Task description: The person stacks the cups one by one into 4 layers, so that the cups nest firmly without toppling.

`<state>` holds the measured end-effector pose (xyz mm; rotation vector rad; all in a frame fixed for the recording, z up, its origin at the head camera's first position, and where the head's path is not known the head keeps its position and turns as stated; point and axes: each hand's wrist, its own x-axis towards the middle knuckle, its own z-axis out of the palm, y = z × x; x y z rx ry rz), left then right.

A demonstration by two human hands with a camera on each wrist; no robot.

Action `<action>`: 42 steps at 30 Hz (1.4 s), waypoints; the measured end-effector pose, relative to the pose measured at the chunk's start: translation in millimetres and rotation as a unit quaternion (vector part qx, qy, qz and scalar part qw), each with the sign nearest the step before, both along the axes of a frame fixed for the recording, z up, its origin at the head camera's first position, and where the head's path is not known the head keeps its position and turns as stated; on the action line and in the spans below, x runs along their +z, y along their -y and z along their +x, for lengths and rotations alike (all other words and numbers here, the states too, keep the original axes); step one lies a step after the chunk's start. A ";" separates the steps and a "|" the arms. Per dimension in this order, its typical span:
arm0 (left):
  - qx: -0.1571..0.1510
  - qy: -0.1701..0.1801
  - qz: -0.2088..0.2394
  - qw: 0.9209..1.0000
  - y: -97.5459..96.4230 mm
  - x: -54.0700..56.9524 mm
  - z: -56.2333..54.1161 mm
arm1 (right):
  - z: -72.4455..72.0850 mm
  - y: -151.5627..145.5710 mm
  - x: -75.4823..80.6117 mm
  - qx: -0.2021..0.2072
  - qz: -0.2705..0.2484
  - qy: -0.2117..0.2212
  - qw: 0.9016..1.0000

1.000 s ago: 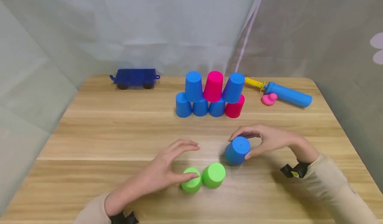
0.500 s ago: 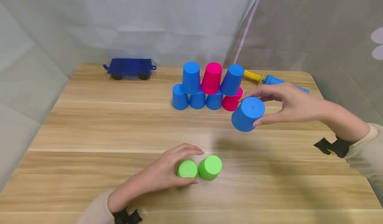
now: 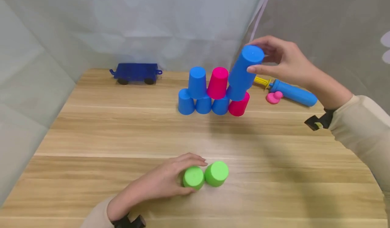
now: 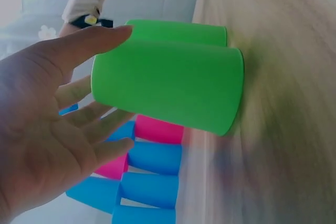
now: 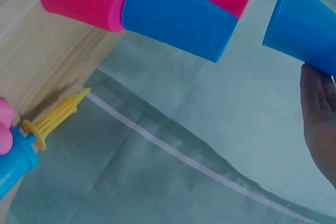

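Note:
My right hand [image 3: 284,60] pinches an upside-down blue cup [image 3: 243,67] between thumb and fingers. In the right wrist view this held blue cup [image 5: 302,32] is apart from the upper-row blue cup [image 5: 178,17]. Below stands a two-row cup stack: blue, pink [image 3: 217,83] and blue above, three blue [image 3: 186,101] and one pink [image 3: 239,105] beneath. My left hand [image 3: 161,177] reaches round a green cup [image 3: 193,178], its thumb [image 4: 100,40] at the cup's side and the other fingers loosely spread behind. A second green cup [image 3: 217,174] stands right beside it, also upside down.
A dark blue toy wagon [image 3: 136,72] stands at the back left of the wooden table [image 3: 106,130]. Behind the stack to the right lie a blue pump [image 3: 294,92] with a yellow end and a pink toy duck [image 3: 274,97]. A grey cloth hangs behind.
My right hand has lifted the blue cup off the table and carried it up and away, over the stack's right end. My left hand has lowered round the left green cup.

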<state>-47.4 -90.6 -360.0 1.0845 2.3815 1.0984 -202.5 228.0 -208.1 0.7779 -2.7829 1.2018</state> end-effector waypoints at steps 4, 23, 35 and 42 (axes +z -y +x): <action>-0.006 0.023 0.003 1.000 -1.7 -0.5 1.1 | -14.1 5.8 -2.5 -0.046 -0.017 0.025 0.999; 0.026 0.050 0.014 0.998 -0.3 -12.3 -5.2 | -32.0 26.7 -28.1 -0.103 -0.054 0.058 0.992; 0.021 0.045 0.022 0.999 0.5 -14.7 -8.7 | -38.8 24.9 -34.7 -0.100 -0.065 0.072 0.990; 0.028 0.055 0.015 0.998 1.0 -15.4 -12.2 | -42.0 24.7 -40.3 -0.095 -0.084 0.071 0.989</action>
